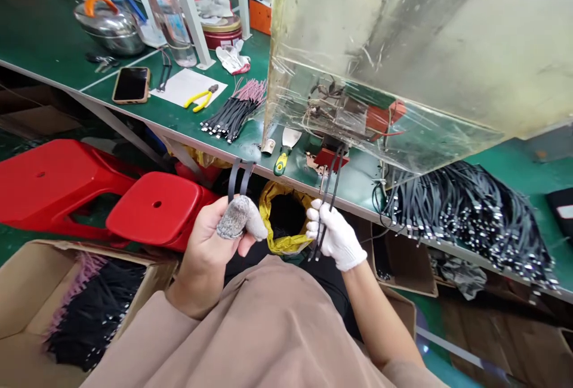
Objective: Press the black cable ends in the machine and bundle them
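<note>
My left hand (pixel 208 236), with grey-white cloth covers on its fingers, pinches two short black flat cables (pixel 245 180) that stick up above the fingertips. In a white glove, my right hand (pixel 338 236) is closed around a pair of long black cables (pixel 333 182). Their upper ends reach a red-brown block (pixel 329 158) under the clear plastic guard (pixel 380 65); their lower ends, with small metal tips, hang below the fist. Between my hands, lower down, stands a bin with a yellow liner (pixel 267 215).
A green-handled scraper (pixel 283 158) lies near the bench edge. Further left are bundled cables (pixel 235 110), yellow-handled cutters (pixel 200 98) and a phone (pixel 131 85). A large cable pile (pixel 474 215) overhangs at right. Red stools (pixel 156 209) and a cardboard box (pixel 33 283) stand left.
</note>
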A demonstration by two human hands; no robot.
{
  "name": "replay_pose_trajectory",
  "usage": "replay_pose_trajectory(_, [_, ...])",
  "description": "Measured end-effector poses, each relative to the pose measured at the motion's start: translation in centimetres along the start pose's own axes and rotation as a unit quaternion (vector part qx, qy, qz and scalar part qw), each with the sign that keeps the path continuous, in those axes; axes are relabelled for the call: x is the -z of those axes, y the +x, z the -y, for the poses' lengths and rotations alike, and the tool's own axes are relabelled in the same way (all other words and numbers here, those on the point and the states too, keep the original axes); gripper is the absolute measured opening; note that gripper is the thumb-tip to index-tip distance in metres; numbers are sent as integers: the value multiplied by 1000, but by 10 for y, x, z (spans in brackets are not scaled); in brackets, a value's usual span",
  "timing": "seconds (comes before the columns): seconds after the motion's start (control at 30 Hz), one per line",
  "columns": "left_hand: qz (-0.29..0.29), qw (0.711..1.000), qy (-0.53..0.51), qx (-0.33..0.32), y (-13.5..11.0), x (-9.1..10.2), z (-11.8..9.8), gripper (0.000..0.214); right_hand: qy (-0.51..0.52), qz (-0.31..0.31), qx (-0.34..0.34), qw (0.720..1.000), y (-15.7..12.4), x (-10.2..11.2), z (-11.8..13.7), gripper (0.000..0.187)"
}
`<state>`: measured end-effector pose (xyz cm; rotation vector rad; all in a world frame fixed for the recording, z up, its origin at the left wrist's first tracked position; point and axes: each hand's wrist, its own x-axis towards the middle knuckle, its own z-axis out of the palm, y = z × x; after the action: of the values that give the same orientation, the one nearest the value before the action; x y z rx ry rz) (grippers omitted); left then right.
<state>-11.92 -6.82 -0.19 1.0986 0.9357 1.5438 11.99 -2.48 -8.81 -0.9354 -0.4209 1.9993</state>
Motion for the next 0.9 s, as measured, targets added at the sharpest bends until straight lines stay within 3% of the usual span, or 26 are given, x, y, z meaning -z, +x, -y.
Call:
replay_pose_trajectory(0.13, [62,994,-81,-36,11,-11,-1,22,22,35,37,998,20,-20,40,28])
replay_pose_trajectory(0.27, [64,993,-92,-25,11,-15,-5,28,63,11,52,997,40,-38,70,6])
replay_pose_trajectory(0.5, [67,994,-90,-4,5,-9,-5,32,125,-53,0,991,50,-55,92,20])
replay_pose_trajectory(0.7, [52,995,-88,19,-6,-2,-6,28,147,-59,-16,987,54,-58,99,28])
replay_pose_trajectory(0.9, [56,996,-71,0,-12,2,-8,28,158,-53,-43,985,56,-51,102,27])
